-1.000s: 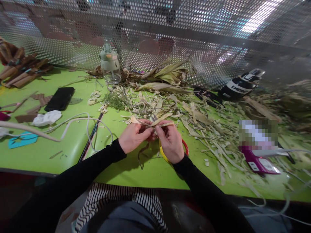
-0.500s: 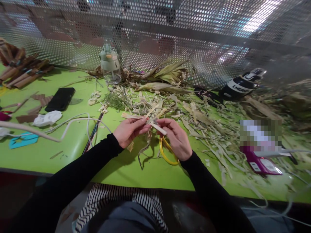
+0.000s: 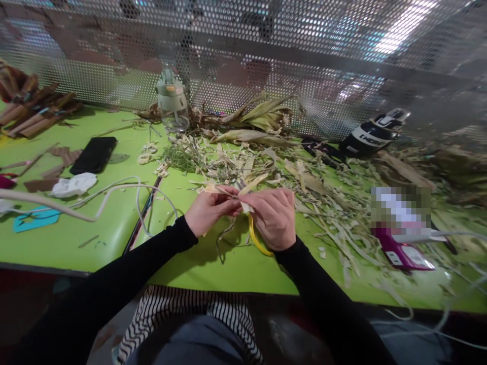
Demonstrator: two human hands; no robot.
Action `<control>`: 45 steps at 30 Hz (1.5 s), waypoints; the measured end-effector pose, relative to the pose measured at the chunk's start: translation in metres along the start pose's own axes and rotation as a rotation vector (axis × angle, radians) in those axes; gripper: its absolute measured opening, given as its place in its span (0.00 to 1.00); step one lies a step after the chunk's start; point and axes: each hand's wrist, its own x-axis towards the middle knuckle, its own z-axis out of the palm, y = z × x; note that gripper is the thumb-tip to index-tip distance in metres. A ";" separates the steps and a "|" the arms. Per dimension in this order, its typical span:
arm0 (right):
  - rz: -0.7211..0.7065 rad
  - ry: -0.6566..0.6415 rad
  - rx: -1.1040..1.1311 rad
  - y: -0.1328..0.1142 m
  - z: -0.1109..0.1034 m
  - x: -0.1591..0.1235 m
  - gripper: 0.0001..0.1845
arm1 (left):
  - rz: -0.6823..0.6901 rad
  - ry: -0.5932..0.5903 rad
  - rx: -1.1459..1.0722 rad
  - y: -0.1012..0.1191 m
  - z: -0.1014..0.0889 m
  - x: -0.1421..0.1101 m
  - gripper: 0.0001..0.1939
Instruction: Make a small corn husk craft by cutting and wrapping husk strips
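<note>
My left hand [image 3: 207, 213] and my right hand [image 3: 273, 217] meet over the green table [image 3: 114, 228], both pinched on pale dry corn-husk strips [image 3: 224, 191] held between them. The fingers of both hands are closed on the strips. Scissors with a yellow handle [image 3: 255, 238] lie on the table just under my right hand, partly hidden by it. A loose husk strand [image 3: 224, 238] hangs below my left hand.
A heap of husk scraps [image 3: 304, 187] spreads behind and to the right. A black phone [image 3: 94, 154], white cloth [image 3: 74, 184], white cable [image 3: 114, 190], a bottle [image 3: 172, 99], a dark sports bottle [image 3: 371, 134] and a magenta box [image 3: 403, 253] lie around. A perforated metal wall [image 3: 243, 50] stands behind.
My hands came apart with the strips half a second ago, then closed together again. My right hand has moved back over the yellow scissor handle.
</note>
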 end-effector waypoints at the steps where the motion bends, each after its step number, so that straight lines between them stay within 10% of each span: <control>1: 0.010 0.005 0.021 0.001 0.001 0.000 0.06 | 0.010 -0.033 0.030 -0.001 -0.001 0.000 0.13; 8: 0.228 -0.047 0.257 -0.004 0.003 0.000 0.02 | -0.032 -0.173 0.210 -0.001 -0.002 -0.002 0.08; 17: 0.740 -0.050 0.687 -0.006 0.010 -0.002 0.09 | -0.058 0.000 0.138 0.006 0.008 -0.003 0.04; 27: 0.476 0.034 0.490 -0.008 0.007 -0.004 0.03 | -0.095 -0.147 0.123 -0.002 0.000 -0.002 0.12; 45: 0.580 -0.028 0.622 -0.011 0.003 -0.001 0.02 | -0.085 -0.084 0.153 0.003 0.004 -0.003 0.11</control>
